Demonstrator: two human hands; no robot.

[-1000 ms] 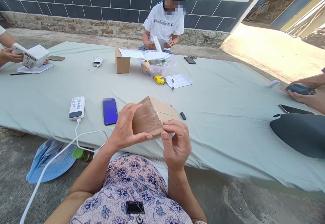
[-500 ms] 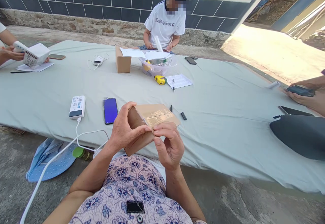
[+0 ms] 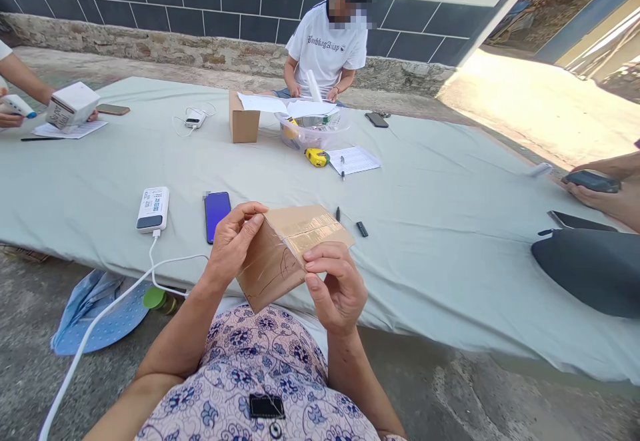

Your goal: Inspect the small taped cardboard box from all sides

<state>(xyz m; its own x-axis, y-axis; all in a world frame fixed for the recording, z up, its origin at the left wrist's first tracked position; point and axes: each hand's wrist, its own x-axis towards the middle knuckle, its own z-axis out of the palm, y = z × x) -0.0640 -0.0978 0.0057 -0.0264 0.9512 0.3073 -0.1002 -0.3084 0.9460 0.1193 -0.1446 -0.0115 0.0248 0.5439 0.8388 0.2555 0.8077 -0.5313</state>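
Observation:
A brown cardboard box (image 3: 274,261) is held tilted at the near edge of the table, in front of my body. Clear tape shines along its top, and dark pen marks show on the side facing me. My left hand (image 3: 233,244) grips the box's upper left corner, thumb on the near side and fingers behind. At the right front corner, my right hand (image 3: 337,288) pinches the edge by the tape between thumb and fingers. Just beyond my left hand lies a phone (image 3: 217,216) with a blue screen.
A white power bank (image 3: 153,210) with a cable lies left. A black pen cap (image 3: 361,229), yellow tape measure (image 3: 317,157), paper sheet (image 3: 357,159), plastic basket (image 3: 320,136) and another cardboard box (image 3: 244,121) are farther off. A dark bag (image 3: 590,268) is right. Other people sit around the table.
My left thumb has moved from the box's front edge back to its upper left corner, uncovering the marked side. At far left, a person's hand has drawn a white device away from a white box.

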